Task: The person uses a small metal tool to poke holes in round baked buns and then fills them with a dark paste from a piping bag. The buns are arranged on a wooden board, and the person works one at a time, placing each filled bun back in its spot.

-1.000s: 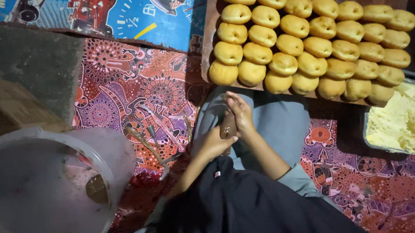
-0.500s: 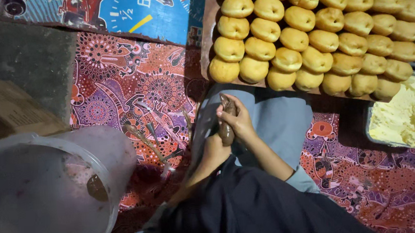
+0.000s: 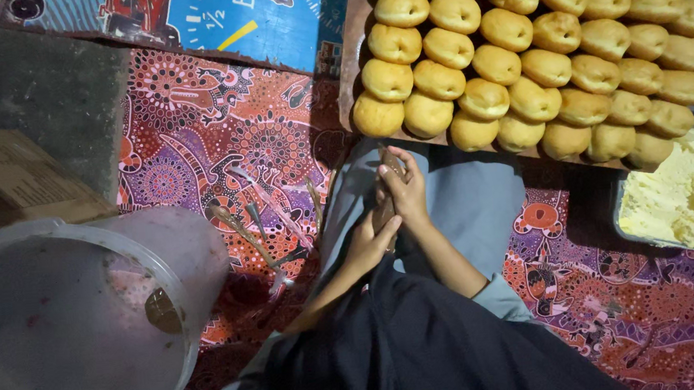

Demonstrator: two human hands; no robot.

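Both hands meet over the person's lap: the right hand [image 3: 406, 189] curls shut around a small brown object [image 3: 392, 163], gripping its upper part, while the left hand [image 3: 369, 241] closes on its lower end from below. That object is thin, dark brown and mostly hidden by the fingers, so its kind cannot be told. It sits above the grey-blue cloth [image 3: 471, 202] covering the knees.

At the left edge lies a flat brown cardboard box [image 3: 11, 176] with faint print on its face. Above it, along the top, a blue printed sheet [image 3: 267, 20] carries a yellow stroke and white marks. A clear plastic tub [image 3: 76, 323] stands at lower left. Rows of round golden buns [image 3: 535, 65] fill a wooden board [image 3: 347, 71] ahead of the knees, and a tray of pale yellow filling [image 3: 685, 193] sits at right.
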